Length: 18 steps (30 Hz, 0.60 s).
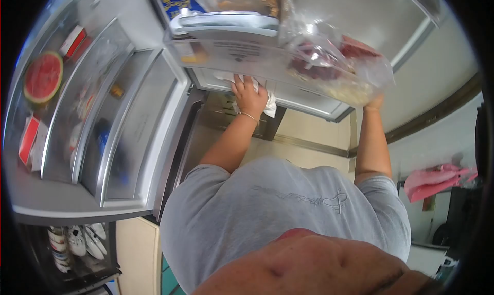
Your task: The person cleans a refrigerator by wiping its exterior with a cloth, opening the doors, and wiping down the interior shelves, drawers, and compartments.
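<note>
My left hand (249, 93) presses a crumpled white cloth (270, 105) against the lower inner panel of an open fridge door (296, 95); the fingers lie over the cloth, a thin bracelet at the wrist. At the door's right side is my right hand (374, 103), just under a clear plastic bag (370, 73) of food. Its fingers are mostly hidden, so what they grip cannot be made out. Above both hands, a clear door shelf (231, 50) holds packed food, including a blue packet (180, 2).
Left stands the open fridge, its shelves (82, 109) holding a cut watermelon (43, 77) and red-and-white boxes (29, 139). A lower rack (87, 272) with bowls and spoons is at the bottom left. Pink cloth (435, 181) hangs at the right.
</note>
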Motion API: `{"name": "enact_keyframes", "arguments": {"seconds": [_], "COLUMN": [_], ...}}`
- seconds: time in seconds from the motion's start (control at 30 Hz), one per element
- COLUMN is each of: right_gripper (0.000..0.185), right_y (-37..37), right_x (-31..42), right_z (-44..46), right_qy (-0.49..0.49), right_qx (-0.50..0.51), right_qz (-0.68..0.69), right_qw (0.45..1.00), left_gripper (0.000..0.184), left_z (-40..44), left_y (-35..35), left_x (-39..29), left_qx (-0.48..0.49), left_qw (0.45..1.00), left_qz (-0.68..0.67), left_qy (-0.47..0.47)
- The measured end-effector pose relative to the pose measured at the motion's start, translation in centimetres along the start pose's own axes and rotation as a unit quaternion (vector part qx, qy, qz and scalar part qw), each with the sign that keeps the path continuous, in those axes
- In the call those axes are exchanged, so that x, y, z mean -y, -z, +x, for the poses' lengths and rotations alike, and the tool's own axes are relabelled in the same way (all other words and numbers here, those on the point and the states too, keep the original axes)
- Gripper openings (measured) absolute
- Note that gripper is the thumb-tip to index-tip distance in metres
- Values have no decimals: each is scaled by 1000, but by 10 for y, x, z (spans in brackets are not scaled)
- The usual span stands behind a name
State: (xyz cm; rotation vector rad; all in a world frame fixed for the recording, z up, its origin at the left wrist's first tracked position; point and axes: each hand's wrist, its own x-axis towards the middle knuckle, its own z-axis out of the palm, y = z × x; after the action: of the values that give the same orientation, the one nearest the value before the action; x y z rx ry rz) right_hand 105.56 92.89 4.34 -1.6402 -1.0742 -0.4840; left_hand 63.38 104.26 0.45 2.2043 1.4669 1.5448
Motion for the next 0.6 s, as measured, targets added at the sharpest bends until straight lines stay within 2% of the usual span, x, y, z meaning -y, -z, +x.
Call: {"name": "enact_keyframes", "arguments": {"seconds": [0.07, 0.17, 0.23, 0.3, 0.33, 0.4, 0.43, 0.5, 0.53, 0.6], "right_gripper": [45, 45, 47, 51, 53, 59, 68, 69, 69, 68], "right_y": [8, 4, -1, -4, -5, -5, -2, -3, -4, 3], "right_x": [5, 12, 17, 22, 24, 36, 45, 50, 51, 59], "right_z": [-4, -1, 2, 4, 6, 9, 9, 10, 10, 11], "right_qy": [-36, -53, -63, -71, -76, -126, -195, -184, -173, -181], "right_qx": [62, 47, 31, 17, 11, 27, 50, 57, 57, 72], "right_qz": [4, 61, 113, 166, 193, 268, 327, 338, 346, 312], "right_qw": [997, 996, 991, 983, 978, 955, 923, 921, 920, 930], "left_gripper": [53, 59, 52, 46, 46, 44, 44, 40, 40, 34], "left_z": [2, -21, -36, -47, -51, -50, -45, -35, -36, -36], "left_y": [-9, -28, -32, -41, -45, -51, -58, -72, -73, -75], "left_x": [-12, -34, -57, -77, -89, -115, -126, -142, -146, -153], "left_qx": [-6, 19, 63, 159, 161, 130, 129, 121, 125, 132], "left_qw": [1000, 999, 996, 952, 951, 925, 926, 885, 887, 856], "left_qz": [2, 11, 25, 4, 5, 24, 27, -21, -18, -21], "left_qy": [7, -30, -56, -263, -264, -355, -355, -448, -445, -500]}}
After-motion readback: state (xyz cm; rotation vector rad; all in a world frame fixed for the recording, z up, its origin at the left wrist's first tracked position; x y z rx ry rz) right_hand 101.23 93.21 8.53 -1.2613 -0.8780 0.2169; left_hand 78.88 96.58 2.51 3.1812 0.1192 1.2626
